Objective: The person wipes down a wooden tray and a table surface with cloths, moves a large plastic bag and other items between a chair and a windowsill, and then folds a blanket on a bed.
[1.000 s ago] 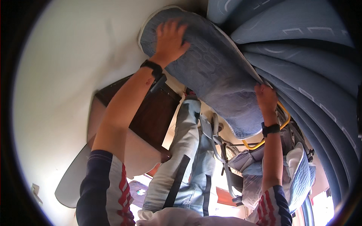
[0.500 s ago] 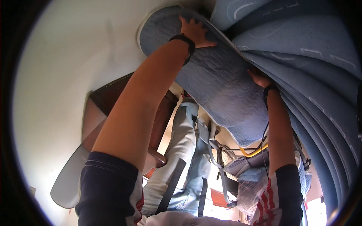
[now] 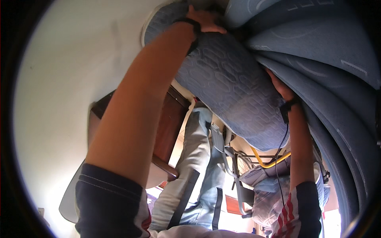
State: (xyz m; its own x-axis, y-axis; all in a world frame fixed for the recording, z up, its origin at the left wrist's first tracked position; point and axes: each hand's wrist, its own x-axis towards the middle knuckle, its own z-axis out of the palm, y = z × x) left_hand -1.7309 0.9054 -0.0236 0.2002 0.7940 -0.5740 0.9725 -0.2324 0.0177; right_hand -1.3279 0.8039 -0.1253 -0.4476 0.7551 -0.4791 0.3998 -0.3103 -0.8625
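A long blue quilted pad (image 3: 234, 83) with a pale rim stretches from the upper middle toward the centre right, its surface bulging. My left hand (image 3: 205, 20) presses on its far end with thumb and little finger spread apart; the middle fingers fade into shadow. At the pad's right edge is my right hand (image 3: 281, 86), wedged between the pad and blue patterned fabric (image 3: 317, 63) in deep folds. This hand grips the edge, and its fingertips are partly hidden. Dark bands circle both wrists, and a thin black cable (image 3: 279, 170) hangs from the right one.
A pale wall (image 3: 67, 79) rises on the left beside dark wooden furniture (image 3: 168, 123). Below the pad are my legs in light jeans (image 3: 190, 158). To their right stand a metal-framed wheeled chair (image 3: 238, 186), a yellow bar (image 3: 264, 163) and a clear plastic bag (image 3: 268, 198).
My left hand has slid farther away, to the pad's far end. The pad now bulges more, and its pale right rim has gone out of sight. My right hand has shifted slightly nearer.
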